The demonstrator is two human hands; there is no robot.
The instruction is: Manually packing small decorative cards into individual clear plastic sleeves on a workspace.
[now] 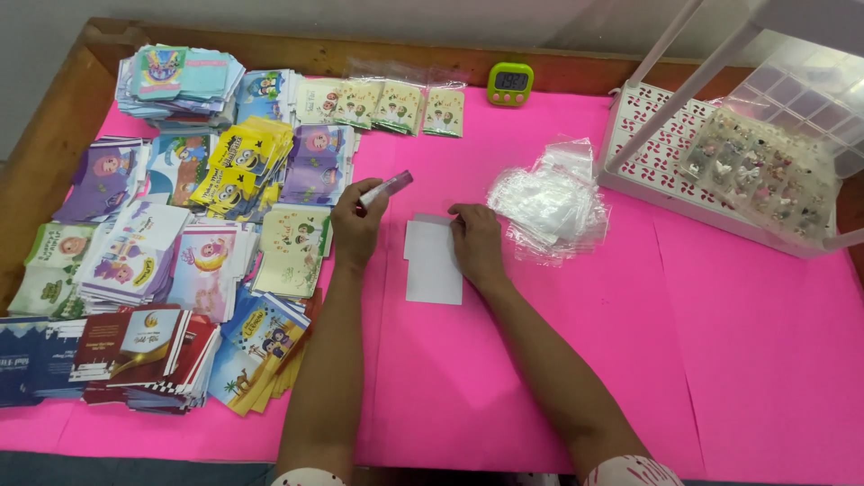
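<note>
My left hand (357,225) holds a glue stick (387,188) with a pink cap, its tip pointing up and to the right. My right hand (475,241) rests on the upper right corner of a white blank envelope (432,265) that lies flat on the pink table cover (540,360). The glue stick is just left of and above the envelope, apart from it. A heap of small clear plastic bags (549,202) lies right of my right hand.
Stacks of colourful printed envelopes (180,234) fill the left of the table. A green digital timer (510,83) stands at the back. A white rack (666,153) with a clear compartment box of small charms (765,171) sits at the back right. The wooden table rim (54,135) shows at the left.
</note>
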